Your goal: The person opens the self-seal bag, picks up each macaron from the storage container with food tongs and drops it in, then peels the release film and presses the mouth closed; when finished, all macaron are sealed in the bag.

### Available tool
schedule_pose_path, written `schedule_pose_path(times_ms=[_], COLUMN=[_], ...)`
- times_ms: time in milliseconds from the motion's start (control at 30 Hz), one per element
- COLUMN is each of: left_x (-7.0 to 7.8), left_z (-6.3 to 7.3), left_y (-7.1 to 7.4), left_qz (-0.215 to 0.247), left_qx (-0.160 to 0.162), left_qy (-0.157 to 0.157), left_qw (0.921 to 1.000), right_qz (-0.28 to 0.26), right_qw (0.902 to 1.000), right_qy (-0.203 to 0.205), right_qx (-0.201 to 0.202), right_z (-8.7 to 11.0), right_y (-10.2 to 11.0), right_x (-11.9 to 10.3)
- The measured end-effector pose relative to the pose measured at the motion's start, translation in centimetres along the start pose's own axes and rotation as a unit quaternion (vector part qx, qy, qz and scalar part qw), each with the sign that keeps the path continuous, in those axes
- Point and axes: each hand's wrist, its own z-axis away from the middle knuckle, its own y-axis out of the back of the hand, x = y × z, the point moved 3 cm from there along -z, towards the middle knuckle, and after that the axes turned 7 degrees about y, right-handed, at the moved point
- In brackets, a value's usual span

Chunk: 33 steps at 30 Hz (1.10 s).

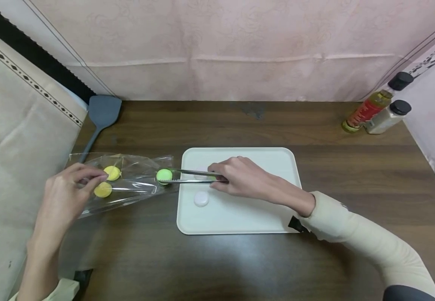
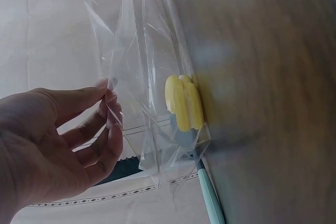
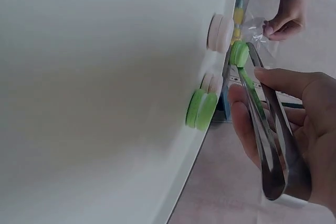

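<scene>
My left hand (image 1: 65, 192) pinches the upper film of a clear plastic bag (image 2: 123, 40) between thumb and fingers. Inside the bag lie yellow macarons (image 1: 103, 190), toward its left end. My right hand (image 1: 245, 177) holds metal tongs (image 3: 273, 174), whose tips grip a green macaron (image 1: 164, 176) at the bag's right end. Below the tongs is a white tray (image 1: 255, 217) bearing a pale macaron (image 1: 201, 199). The right wrist view also shows a second pale macaron (image 3: 209, 82) and a green macaron (image 3: 201, 109) on the tray; my hand hides that green one from the head view.
A blue-grey spatula (image 1: 104, 110) lies at the back left, its handle running toward the bag. Two black-capped bottles, one with a red label (image 1: 366, 112) and one clear (image 1: 387, 119), stand at the back right. Pale cloth (image 1: 240, 50) borders the wooden table (image 1: 240, 267).
</scene>
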Motion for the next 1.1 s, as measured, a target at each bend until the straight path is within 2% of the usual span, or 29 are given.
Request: schedule_pose_path(times_ms=[167,300,600,900,1100], left_x=[0.1,0.1,0.0,-0.2,0.0], left_z=[-0.1,-0.2,-0.1,0.0,0.0], left_y=[-0.1,-0.1,0.0,0.0,-0.2], left_qz=[0.000,0.003,-0.002,-0.002,-0.001], left_qx=[-0.006,-0.008,-0.008,0.002,-0.003], left_qy=[0.005,0.006,0.008,-0.002,0.001], left_qw=[1.0000,0.9999,0.9999,1.0000,1.0000], right_qz=[0.003,0.014,0.032,0.063,0.074], right_qw=[0.9998,0.9998,0.9982,0.9954,0.9944], right_qy=[-0.019,-0.010,0.038,0.051,0.041], right_qx=[-0.006,-0.010,-0.032,-0.050,-0.064], right_z=[0.3,-0.3,-3.8,-7.5,-9.1], right_y=[0.0,-0.4,-1.8,-3.1,-3.9], right_x=[0.6,0.9,-0.8,-2.5,-2.9])
